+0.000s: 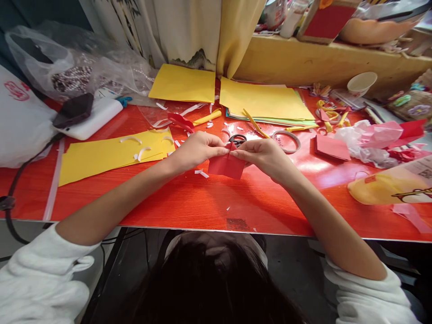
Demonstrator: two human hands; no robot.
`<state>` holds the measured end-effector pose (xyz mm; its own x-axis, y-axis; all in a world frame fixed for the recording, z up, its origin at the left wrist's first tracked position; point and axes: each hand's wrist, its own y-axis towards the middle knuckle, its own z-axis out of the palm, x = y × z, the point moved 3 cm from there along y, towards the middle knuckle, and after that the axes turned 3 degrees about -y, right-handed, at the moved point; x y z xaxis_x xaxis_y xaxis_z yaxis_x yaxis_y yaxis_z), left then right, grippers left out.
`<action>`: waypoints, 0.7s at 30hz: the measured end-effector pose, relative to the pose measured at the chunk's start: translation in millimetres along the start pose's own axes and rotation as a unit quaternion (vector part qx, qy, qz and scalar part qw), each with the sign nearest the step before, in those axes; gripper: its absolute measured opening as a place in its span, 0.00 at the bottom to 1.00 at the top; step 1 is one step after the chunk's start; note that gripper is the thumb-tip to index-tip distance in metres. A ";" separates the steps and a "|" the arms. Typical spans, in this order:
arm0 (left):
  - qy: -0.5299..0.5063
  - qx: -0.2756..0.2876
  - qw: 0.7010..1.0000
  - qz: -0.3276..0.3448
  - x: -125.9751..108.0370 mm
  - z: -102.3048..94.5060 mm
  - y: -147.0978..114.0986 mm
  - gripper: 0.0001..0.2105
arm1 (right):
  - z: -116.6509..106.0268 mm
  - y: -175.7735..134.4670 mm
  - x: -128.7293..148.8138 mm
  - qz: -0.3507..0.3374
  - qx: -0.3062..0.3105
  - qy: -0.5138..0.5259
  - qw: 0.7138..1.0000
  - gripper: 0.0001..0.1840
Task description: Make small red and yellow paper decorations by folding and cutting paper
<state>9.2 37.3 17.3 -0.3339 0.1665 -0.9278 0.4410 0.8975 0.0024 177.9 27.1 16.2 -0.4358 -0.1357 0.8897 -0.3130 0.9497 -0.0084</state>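
Note:
A small piece of red paper (pixel 227 166) with folds in it is held between my two hands over the middle of the table. My left hand (pixel 199 150) pinches its upper left edge, thumb and fingers pressed together. At the upper right edge my right hand (pixel 261 155) grips the same paper in a pinch. Between the fingertips a pointed fold stands up. Just behind the paper lie black-handled scissors (pixel 238 140), their blades mostly hidden. A roll of tape (pixel 286 141) rests beyond my right hand.
Yellow strips (pixel 114 155) lie at left, yellow sheets (pixel 263 99) at the back. White scraps are scattered about. At right are a red paper stack (pixel 332 148), crumpled tissue (pixel 361 139) and a plastic cup (pixel 388 184). A phone (pixel 73 110) lies on a white box.

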 end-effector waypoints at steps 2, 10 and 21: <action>0.005 0.004 1.000 0.000 0.0 -0.2 0.4 0.10 | -0.8 -0.1 0.7 -0.003 -0.003 -0.008 1.000 0.12; 0.006 -0.019 0.999 0.040 -4.9 0.7 1.1 0.12 | 0.7 -2.4 5.3 -0.007 -0.003 -0.031 0.999 0.14; 0.060 -0.045 0.993 0.092 -5.5 4.2 -2.9 0.09 | 5.5 -4.6 1.0 -0.005 0.106 0.070 0.992 0.21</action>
<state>13.2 32.1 20.8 -0.3545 0.3731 -0.8574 0.4288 0.8797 0.2055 174.3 21.0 14.6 -0.3148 -0.0910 0.9448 -0.4940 0.8657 -0.0812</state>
